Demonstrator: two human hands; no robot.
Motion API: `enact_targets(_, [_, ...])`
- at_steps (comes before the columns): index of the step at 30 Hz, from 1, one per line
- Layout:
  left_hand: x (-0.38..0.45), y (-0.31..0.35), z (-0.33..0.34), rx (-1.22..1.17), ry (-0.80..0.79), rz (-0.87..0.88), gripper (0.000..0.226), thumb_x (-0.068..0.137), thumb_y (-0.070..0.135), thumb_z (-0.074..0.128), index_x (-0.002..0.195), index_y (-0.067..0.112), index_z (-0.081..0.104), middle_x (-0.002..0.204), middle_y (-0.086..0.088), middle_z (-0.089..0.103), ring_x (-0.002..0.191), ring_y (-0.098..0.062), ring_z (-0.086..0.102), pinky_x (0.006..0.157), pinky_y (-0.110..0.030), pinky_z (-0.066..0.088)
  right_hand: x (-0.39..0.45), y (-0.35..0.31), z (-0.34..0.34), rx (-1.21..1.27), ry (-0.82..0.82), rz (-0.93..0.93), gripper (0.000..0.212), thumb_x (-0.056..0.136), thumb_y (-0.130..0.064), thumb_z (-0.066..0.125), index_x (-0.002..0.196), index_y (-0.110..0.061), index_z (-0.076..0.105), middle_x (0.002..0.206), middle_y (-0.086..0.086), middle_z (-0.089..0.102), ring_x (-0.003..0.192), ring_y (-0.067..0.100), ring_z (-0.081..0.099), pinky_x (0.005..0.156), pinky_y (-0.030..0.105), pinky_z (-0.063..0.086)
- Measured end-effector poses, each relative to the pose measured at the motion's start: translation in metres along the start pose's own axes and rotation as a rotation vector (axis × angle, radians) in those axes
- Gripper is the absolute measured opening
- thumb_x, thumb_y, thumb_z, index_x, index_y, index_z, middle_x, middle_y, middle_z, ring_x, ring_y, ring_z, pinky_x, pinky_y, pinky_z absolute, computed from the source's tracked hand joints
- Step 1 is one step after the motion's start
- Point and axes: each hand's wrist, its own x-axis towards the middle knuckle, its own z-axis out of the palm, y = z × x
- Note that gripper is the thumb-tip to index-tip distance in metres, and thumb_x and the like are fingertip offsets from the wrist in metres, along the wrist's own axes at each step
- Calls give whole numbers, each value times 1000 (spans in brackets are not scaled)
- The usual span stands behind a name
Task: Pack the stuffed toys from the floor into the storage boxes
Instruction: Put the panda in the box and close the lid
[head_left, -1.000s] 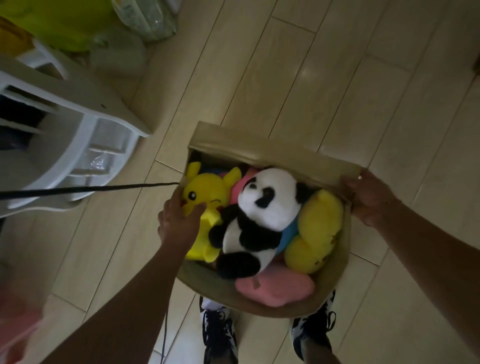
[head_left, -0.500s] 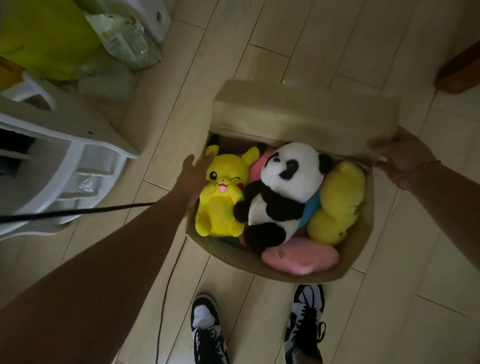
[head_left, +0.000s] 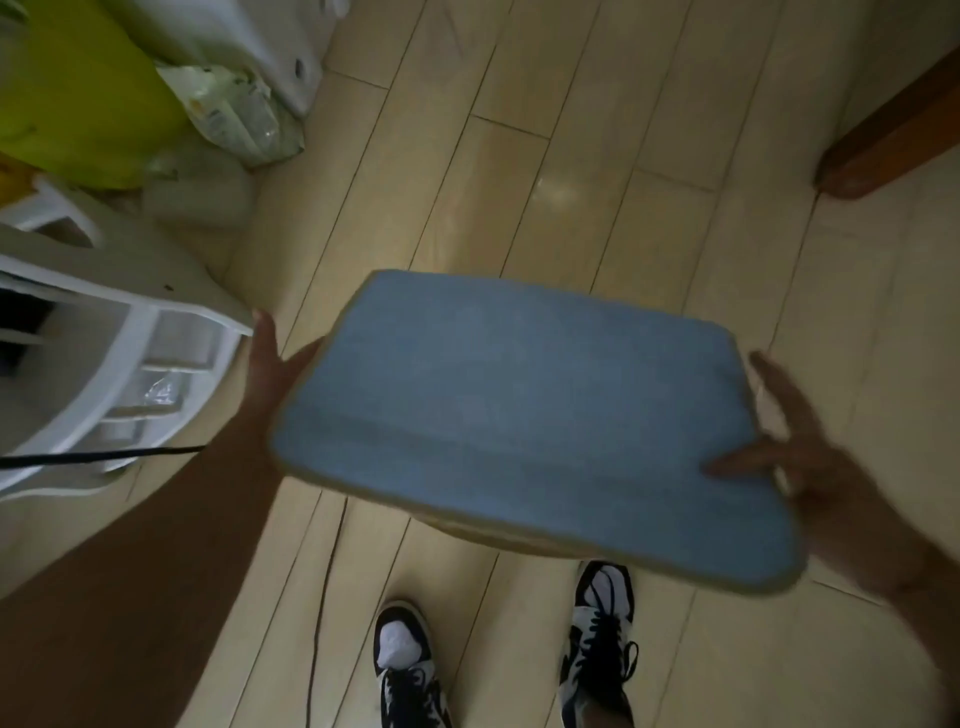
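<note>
A blue fabric lid (head_left: 519, 415) with a tan edge lies tilted over the storage box and covers its whole opening. Only a strip of the tan box wall (head_left: 498, 535) shows under the lid's near edge. The stuffed toys are hidden beneath the lid. My left hand (head_left: 272, 364) is at the lid's left edge, fingers stretched out and partly under it. At the right edge, my right hand (head_left: 800, 447) has its fingers spread and its thumb resting on top of the lid. Neither hand is closed around anything.
A white plastic drawer unit (head_left: 119, 358) stands close on the left, with a black cord (head_left: 104, 456) running from it across the wooden floor. Yellow-green and clear plastic bags (head_left: 234, 109) lie at the back left. A dark wooden furniture leg (head_left: 893, 130) is at the back right. My two shoes (head_left: 597, 644) are just below the box.
The flap that stood up behind the box has come down over the opening, blue side up, hiding the toys. Both hands moved from the box rim to the lid's edges.
</note>
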Motion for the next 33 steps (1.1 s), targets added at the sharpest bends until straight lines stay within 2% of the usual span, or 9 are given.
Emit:
enact_targets(4, [-18, -1, -21, 57, -389, -10, 89, 54, 70, 77, 118, 10, 67, 114, -16, 70, 102, -35, 68, 85, -50, 56, -47, 69, 3, -28, -93, 98, 37, 71, -49, 77, 99, -24, 76, 160, -10, 6, 146, 14, 19, 108, 23, 38])
enact_targets(9, [-20, -31, -23, 746, -193, 18, 105, 19, 66, 88, 106, 11, 67, 100, -8, 74, 95, -27, 70, 70, -33, 58, -47, 60, 19, 306, 205, 65, 22, 77, 7, 56, 87, -2, 74, 129, -9, 60, 108, 11, 64, 80, 29, 58])
enact_targets(12, [-14, -55, -20, 765, -156, -129, 89, 48, 55, 88, 117, 6, 59, 111, -13, 69, 95, -27, 70, 80, -45, 58, -54, 61, 18, 338, 269, 292, 11, 74, -13, 72, 80, -4, 75, 106, 22, 66, 94, 41, 65, 71, 53, 57])
enact_targets(15, [-7, -72, -17, 818, -131, -265, 69, 77, 38, 75, 131, 6, 47, 121, -12, 64, 94, -24, 71, 91, -51, 51, -64, 75, 8, 432, 219, 501, 79, 34, -55, 82, 95, -5, 74, 99, 30, 68, 98, 47, 64, 79, 56, 53])
enact_targets(18, [-2, -81, -17, 821, -85, -335, 75, 82, 38, 72, 140, 5, 39, 137, -20, 50, 113, -35, 59, 92, -53, 51, -69, 85, 14, 379, 285, 650, 80, 62, -69, 63, 102, 0, 72, 113, 15, 69, 106, 36, 62, 96, 55, 46])
enact_targets(21, [0, -91, -18, 803, -43, -356, 86, 77, 44, 74, 142, 2, 35, 143, -25, 42, 119, -44, 52, 93, -56, 50, -65, 96, 30, 45, 465, 660, 78, 25, -65, 84, 67, 0, 73, 90, 14, 73, 84, 28, 64, 73, 37, 49])
enact_targets(23, [0, -98, -21, 793, -42, -379, 85, 78, 45, 73, 139, 1, 36, 135, -25, 50, 102, -38, 61, 93, -58, 49, -60, 98, 45, 10, 592, 656, 57, 37, -45, 92, 58, 0, 64, 91, 21, 70, 72, 26, 60, 62, 31, 46])
enact_targets(27, [-2, -116, -28, 619, -27, -309, 81, 68, 38, 79, 131, -1, 46, 118, -17, 60, 106, -35, 60, 93, -54, 51, -51, 111, 63, 26, 759, 617, 31, 71, -17, 82, 76, 3, 59, 102, 23, 63, 87, 31, 58, 81, 46, 52])
enact_targets(33, [3, -153, -35, 363, 53, -15, 77, 40, 44, 85, 104, 7, 64, 104, -13, 69, 97, -32, 66, 78, -42, 56, -43, 128, 81, 58, 909, 608, 75, 74, -11, 79, 137, -5, 39, 136, 20, 48, 114, 35, 51, 93, 42, 44])
